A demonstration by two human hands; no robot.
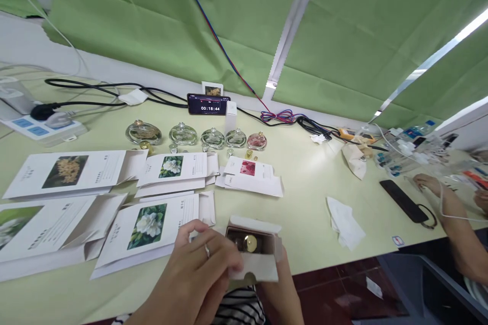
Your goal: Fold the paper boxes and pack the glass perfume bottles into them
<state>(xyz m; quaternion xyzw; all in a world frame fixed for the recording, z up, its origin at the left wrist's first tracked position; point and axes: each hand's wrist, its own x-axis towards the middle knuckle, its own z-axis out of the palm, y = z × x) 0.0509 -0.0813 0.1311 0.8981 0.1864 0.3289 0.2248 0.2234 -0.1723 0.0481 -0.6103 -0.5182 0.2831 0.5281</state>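
A small white cardboard box [259, 266] with raised flaps stands open at the table's front edge. Inside it shows a round gold cap [250, 244], apparently on a bottle mostly hidden by the box walls. My right hand [282, 279] grips the box from the right and below, its fingers largely out of sight. At the left side of the box, my left hand [202, 269] has bent fingers closed on the edge by the front flap; a ring is on one finger.
Flat opened cartons with flower pictures [148, 226] lie left, below a row of oval glass bottles [183, 134] and small caps. Behind stands a phone timer [208, 105]. A crumpled tissue [345, 223] and black case [403, 202] lie right, near another person's arm [453, 213].
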